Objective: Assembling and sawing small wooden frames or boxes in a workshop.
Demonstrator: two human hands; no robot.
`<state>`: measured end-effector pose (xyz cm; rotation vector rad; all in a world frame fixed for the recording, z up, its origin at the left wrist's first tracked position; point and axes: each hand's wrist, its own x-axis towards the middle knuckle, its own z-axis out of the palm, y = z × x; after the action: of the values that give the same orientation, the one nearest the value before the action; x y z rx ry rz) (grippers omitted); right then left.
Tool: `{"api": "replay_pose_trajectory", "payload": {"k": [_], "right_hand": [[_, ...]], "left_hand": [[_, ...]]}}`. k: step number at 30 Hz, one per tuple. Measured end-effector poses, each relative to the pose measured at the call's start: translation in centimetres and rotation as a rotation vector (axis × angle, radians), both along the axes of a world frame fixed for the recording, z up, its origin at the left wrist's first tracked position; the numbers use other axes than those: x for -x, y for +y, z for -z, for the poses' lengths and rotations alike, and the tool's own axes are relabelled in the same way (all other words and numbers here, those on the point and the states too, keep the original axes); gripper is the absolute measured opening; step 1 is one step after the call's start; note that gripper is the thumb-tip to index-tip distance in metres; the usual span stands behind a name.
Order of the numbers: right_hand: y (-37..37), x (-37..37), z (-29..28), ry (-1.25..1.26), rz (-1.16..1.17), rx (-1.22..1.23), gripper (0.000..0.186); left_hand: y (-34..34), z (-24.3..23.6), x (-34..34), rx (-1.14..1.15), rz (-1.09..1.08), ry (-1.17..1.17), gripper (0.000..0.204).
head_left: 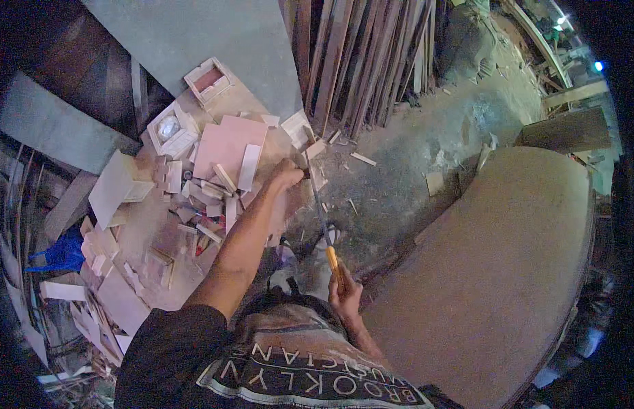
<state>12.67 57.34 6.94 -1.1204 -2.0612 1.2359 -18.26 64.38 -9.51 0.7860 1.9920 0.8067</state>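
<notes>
My right hand [345,294] is closed around the yellow handle of a long, narrow tool [321,206]. Its dark blade runs up and away past the edge of the cluttered worktable [184,262]; whether it is a saw or a file I cannot tell. My left hand [287,176] reaches out to that same edge, fingers bent and closed beside the far part of the blade. A small dark thing shows at its fingertips, but what it grips is unclear. Just beyond lies a pale wood piece [317,176].
Wood offcuts, a pinkish board [225,146] and small box frames [209,80] cover the worktable. Long boards [371,61] lean at the back. A large brown panel [480,273] stands at the right. Scraps litter the floor [398,177]. Blue material [61,253] lies far left.
</notes>
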Motion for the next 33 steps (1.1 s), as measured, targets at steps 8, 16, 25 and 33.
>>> {"api": "replay_pose_trajectory", "payload": {"k": [8, 16, 25, 33], "right_hand": [[-0.1, 1.0, -3.0, -0.045, 0.046, 0.169, 0.035], [0.3, 1.5, -2.2, -0.003, 0.065, 0.227, 0.036], [0.3, 0.7, -0.9, -0.051, -0.006, 0.074, 0.035], [-0.2, 0.3, -0.1, 0.082, 0.128, 0.29, 0.035]], "left_hand": [[-0.1, -3.3, -0.3, 0.132, -0.019, -0.054, 0.035], [-0.3, -3.8, -0.8, 0.121, -0.067, 0.032, 0.036], [-0.2, -4.9, -1.3, 0.301, -0.023, -0.015, 0.035], [0.5, -4.5, -0.6, 0.252, 0.083, 0.026, 0.034]]}}
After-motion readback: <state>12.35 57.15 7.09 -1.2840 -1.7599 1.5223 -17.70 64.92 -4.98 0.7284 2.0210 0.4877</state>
